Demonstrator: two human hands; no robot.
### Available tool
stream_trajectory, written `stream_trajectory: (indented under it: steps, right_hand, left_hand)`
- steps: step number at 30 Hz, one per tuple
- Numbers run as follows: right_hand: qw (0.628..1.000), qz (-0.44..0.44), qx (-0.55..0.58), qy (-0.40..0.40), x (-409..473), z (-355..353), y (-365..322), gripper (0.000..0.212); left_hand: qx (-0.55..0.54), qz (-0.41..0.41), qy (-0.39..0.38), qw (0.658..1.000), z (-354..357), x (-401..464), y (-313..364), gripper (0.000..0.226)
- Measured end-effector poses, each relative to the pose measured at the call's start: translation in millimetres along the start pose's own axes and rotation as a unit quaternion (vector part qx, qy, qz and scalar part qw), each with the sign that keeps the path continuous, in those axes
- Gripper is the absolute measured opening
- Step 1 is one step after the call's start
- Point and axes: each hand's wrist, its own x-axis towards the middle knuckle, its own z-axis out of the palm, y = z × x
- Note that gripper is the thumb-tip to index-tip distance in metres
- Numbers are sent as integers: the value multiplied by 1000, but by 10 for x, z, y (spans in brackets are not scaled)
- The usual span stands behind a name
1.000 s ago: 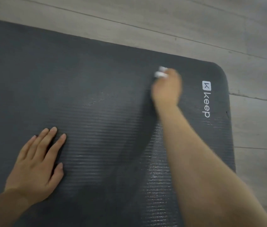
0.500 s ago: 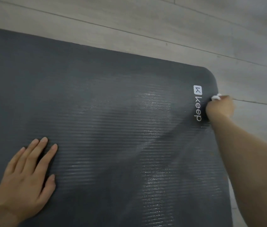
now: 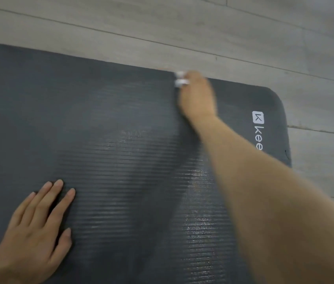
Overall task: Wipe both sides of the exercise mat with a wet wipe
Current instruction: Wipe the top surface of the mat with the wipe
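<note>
A dark grey ribbed exercise mat lies flat on the floor and fills most of the view, with a white "keep" logo near its right end. My right hand reaches to the mat's far edge and grips a bunched white wet wipe, which presses on the mat there. My left hand rests flat on the near left part of the mat, fingers straight and spread. Shiny wet streaks show on the mat's middle and right part.
Grey wood-look floorboards run beyond the mat's far edge and past its rounded right end.
My right hand swept the wipe from the mat's right end by the logo back left and up to the far edge. The view shifted slightly; my left hand stayed pressed on the mat.
</note>
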Motion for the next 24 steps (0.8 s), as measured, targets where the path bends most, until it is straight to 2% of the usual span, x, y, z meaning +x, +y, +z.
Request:
stream_trajectory:
  steps: [1,3,5,6,8,10,11,13,14,15,16,17,19,22,24]
  right_hand:
    - [995,90,-36,30,-6,-223,476,23]
    - [966,241,-89,19,-172,-707,1277,26]
    - [935,342,-94,27,-339,-955,1646,20]
    - [930,356,-83,31,-340,-940,1611,15]
    - [937,340,-67,46,-206,-700,1258,16]
    - [953,280,-22,113,56,-328,668,24]
    - [968,223,9,113,178,-114,265,29]
    - [997,54,53,21,232,319,-663,29]
    - [996,-58,44,-49,159,498,-1108,29]
    - [981,-160,21,-111,72,595,-1448,29]
    - [962,-227,-5,-150,30,641,-1610,30]
    - [954,-253,-9,-162,45,639,-1598,30]
    - [972,-207,29,-111,129,467,-1208,30]
    - [1000,-21,-15,-7,304,-56,104,30]
    - [989,130,-55,34,249,-510,1012,34]
  left_hand:
    - [0,2,4,1000,-9,9,9,70]
    - [-1,6,11,1000,-24,26,2,66]
    - [-4,5,20,1000,-47,39,12,64]
    - [-1,7,21,1000,-50,43,6,64]
    - [2,11,12,1000,-58,40,4,63]
    - [-1,5,8,1000,-86,51,28,63]
    - [5,5,5,1000,-88,64,28,64]
    - [16,11,-5,1000,-75,64,13,66]
    - [18,13,-5,1000,-73,60,12,67]
    - [21,16,0,1000,-74,57,6,67]
    - [26,23,4,999,-73,65,-1,66]
    - [31,27,7,999,-72,71,-11,66]
    - [35,27,14,999,-63,68,-20,65]
    - [37,18,16,999,-44,44,-6,65]
    - [32,17,17,999,-53,56,-1,65]
